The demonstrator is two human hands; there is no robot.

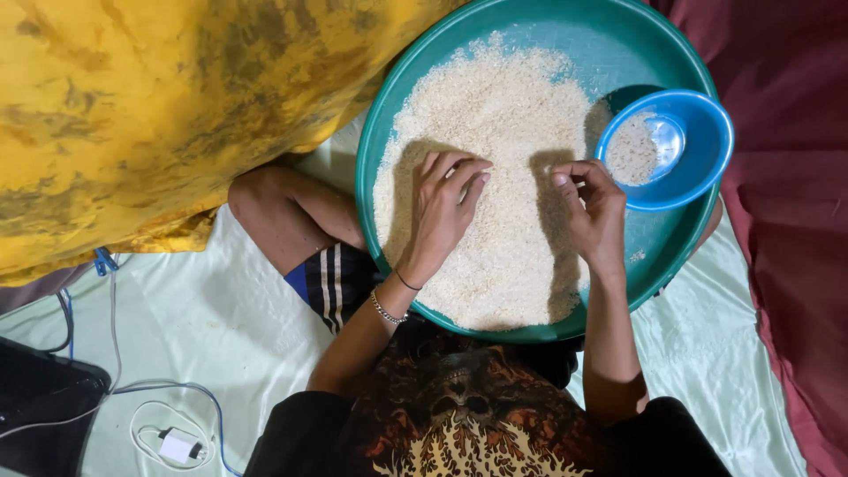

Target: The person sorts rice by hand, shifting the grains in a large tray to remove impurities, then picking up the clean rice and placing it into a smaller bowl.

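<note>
Nearest the camera: the person's chest in a dark shirt printed with an orange-brown pattern (459,424), both forearms reaching forward from it. A thin beaded bracelet (387,313) and a dark cord sit on the left wrist. At the near left, on the pale green sheet (230,327), a small white charger plug (178,444) lies with its looped white cable; a dark flat object (40,406) sits at the frame's corner.

Next out: a bent bare knee (283,212) and striped shorts (331,278), pressed against the rim of a large round teal plastic basin (654,256) resting across the lap.

In the basin: a wide spread of white uncooked rice (495,159) covering most of the floor, bare teal showing at the far and right edges.

Left hand (442,212): palm down on the rice, fingers curled, tips together and touching the grains. Holds nothing that can be made out.

Right hand (592,208): also over the rice, just beside the left but apart from it. Fingertips pinched toward the thumb; whether a grain sits between them is too small to tell.

Just beyond the right hand: a small round blue plastic bowl (698,168) resting on the basin's right rim, a little rice in it.

Farthest: mottled yellow cloth (150,115) at upper left, dark red cloth (786,132) along the right.
</note>
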